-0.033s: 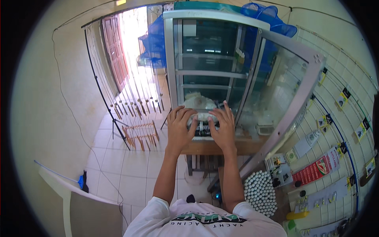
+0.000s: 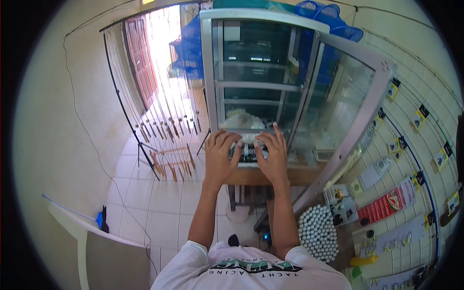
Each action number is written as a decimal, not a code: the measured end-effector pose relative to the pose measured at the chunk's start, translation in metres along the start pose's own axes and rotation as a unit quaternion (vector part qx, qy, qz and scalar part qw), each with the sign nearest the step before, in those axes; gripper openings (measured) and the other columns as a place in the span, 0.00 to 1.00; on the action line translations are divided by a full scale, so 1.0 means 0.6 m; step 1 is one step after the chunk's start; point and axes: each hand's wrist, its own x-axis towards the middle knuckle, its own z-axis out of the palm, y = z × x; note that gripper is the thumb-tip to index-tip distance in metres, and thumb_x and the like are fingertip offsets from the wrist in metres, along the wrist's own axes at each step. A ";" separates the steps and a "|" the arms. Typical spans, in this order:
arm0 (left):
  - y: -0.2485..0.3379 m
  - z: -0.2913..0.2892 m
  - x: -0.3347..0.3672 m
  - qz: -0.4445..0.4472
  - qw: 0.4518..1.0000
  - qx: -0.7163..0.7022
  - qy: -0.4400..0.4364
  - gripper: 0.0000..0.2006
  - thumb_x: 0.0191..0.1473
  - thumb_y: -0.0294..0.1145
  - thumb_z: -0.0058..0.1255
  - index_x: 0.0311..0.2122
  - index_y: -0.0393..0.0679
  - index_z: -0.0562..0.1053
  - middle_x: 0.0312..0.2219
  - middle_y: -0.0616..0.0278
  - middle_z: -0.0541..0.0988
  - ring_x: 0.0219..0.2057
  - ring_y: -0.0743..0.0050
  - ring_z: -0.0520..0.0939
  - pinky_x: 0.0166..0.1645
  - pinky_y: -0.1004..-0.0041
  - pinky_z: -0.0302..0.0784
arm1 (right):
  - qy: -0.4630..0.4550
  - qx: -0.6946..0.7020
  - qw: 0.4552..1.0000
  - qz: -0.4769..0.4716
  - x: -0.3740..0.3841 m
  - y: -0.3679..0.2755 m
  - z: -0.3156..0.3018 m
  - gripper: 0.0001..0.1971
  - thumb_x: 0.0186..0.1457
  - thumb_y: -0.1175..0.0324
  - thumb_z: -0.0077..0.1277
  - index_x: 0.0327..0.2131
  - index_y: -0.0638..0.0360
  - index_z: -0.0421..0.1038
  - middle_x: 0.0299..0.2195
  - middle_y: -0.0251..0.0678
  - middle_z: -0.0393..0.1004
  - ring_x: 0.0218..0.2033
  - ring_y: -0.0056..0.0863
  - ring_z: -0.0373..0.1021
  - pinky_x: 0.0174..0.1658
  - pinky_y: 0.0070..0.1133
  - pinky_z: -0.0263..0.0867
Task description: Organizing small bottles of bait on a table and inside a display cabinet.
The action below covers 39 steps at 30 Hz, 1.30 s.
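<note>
Both my hands reach to the front of a glass display cabinet (image 2: 208,58). My left hand (image 2: 221,157) and my right hand (image 2: 273,155) are side by side, fingers spread and slightly curved, thumbs pointing toward each other. Between and just beyond them lies a bundle with a black, white-lettered front (image 2: 249,153) and a whitish top, at the cabinet's lower edge. My hands frame it on both sides; whether the fingertips touch it cannot be made out. Behind it sits a pale plastic bag (image 2: 244,121) inside the cabinet.
The cabinet's framed glass door (image 2: 360,130) stands swung out to the right. A wooden ledge (image 2: 251,176) runs below. Fishing rods (image 2: 169,128) hang on a rack at left. At right are a cluster of silvery cylinders (image 2: 318,234) and a wire wall grid (image 2: 411,111) with hanging packets.
The cabinet and bundle appear slightly higher in the picture, from a small shift of the view. My hands keep the same pose.
</note>
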 end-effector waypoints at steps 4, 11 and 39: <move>0.051 -0.016 -0.088 -0.041 0.998 -0.031 -0.023 0.09 0.54 0.32 0.53 0.40 0.45 0.77 0.41 0.62 0.79 0.52 0.55 0.71 0.56 0.59 0.62 | -0.012 0.018 1.000 0.012 -0.076 -0.028 -0.038 0.09 0.56 0.68 0.53 0.39 0.59 0.76 0.45 0.39 0.75 0.63 0.43 0.57 0.63 0.43 0.53; 0.126 -0.048 -0.202 -0.069 0.993 -0.077 -0.065 0.07 0.55 0.31 0.53 0.39 0.45 0.78 0.40 0.60 0.79 0.51 0.53 0.73 0.55 0.58 0.63 | -0.038 0.046 0.996 0.059 -0.193 -0.076 -0.117 0.07 0.57 0.70 0.54 0.37 0.59 0.78 0.44 0.38 0.76 0.64 0.42 0.57 0.62 0.38 0.56; 0.141 -0.096 -0.287 -0.107 0.978 -0.120 -0.132 0.09 0.56 0.28 0.52 0.42 0.41 0.77 0.43 0.56 0.79 0.48 0.52 0.73 0.55 0.61 0.67 | 0.007 0.117 0.978 0.175 -0.286 -0.101 -0.101 0.35 0.58 0.68 0.49 0.65 0.66 0.47 0.63 0.57 0.54 0.66 0.54 0.49 0.66 0.37 0.48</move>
